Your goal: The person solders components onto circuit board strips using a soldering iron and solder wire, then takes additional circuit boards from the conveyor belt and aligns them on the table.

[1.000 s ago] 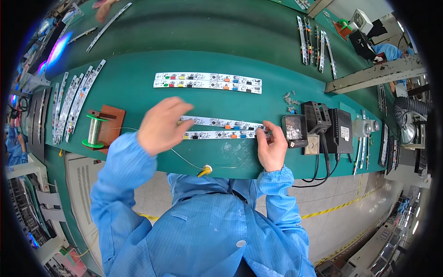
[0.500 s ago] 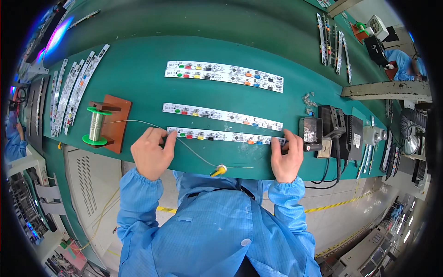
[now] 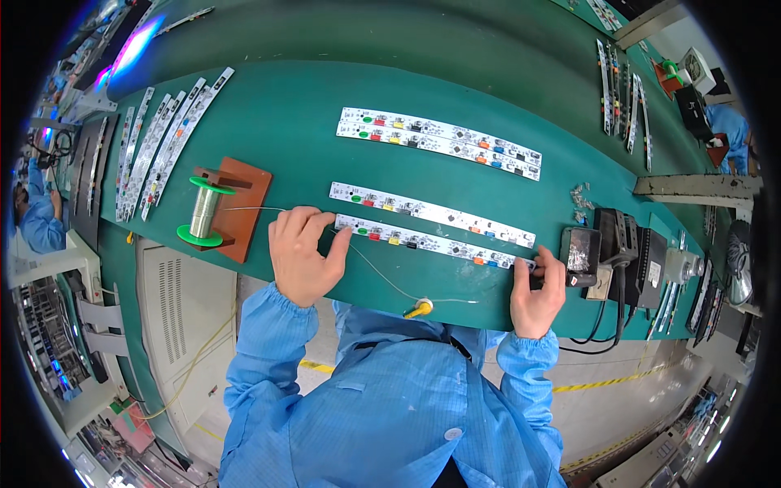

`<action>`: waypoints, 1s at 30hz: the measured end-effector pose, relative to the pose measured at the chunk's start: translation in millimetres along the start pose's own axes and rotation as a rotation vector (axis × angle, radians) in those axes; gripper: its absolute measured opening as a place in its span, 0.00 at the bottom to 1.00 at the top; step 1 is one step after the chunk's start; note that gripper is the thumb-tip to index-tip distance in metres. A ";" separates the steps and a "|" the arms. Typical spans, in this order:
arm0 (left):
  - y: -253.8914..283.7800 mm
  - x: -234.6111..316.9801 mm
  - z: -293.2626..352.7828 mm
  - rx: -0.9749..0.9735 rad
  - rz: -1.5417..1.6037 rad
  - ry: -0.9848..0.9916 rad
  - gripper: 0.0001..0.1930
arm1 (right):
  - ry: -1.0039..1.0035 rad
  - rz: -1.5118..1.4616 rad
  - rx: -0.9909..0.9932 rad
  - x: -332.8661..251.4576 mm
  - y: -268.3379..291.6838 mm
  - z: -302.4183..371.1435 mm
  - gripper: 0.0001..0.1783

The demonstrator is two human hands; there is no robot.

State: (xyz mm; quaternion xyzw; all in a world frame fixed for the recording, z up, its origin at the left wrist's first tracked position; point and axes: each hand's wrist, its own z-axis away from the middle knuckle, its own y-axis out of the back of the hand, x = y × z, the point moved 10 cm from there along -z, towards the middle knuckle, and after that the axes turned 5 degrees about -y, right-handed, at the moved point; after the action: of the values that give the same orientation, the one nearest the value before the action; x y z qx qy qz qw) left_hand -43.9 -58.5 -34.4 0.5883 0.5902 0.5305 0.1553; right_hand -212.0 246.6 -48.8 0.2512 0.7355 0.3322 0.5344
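Fingers (image 3: 319,221) on one strip (image 3: 431,242)

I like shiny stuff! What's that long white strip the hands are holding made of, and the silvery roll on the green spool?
The long white strip looks like a rigid circuit board: matte white coating, small coloured parts along it. The left hand and right hand hold its ends. The silvery roll looks like thin metal wire, probably solder: a grey gleam.

table (image 3: 309,122): plain deep green
near strip (image 3: 431,241), beside the spool: white, dotted with green, red, yellow and orange parts
spool (image 3: 203,211): green ends, silvery wire
stand (image 3: 248,199) under the spool: reddish brown
sleeves (image 3: 260,350): light blue
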 end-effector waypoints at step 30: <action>-19.8 -38.0 -25.9 -0.059 -0.113 0.137 0.07 | -0.061 -0.061 0.024 -2.3 -6.6 -18.7 0.21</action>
State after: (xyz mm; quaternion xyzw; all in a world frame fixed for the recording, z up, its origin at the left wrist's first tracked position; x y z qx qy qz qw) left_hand -65.5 -97.6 -57.2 0.5115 0.6159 0.5771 0.1614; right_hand -229.2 236.5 -48.5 0.2452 0.7300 0.2991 0.5635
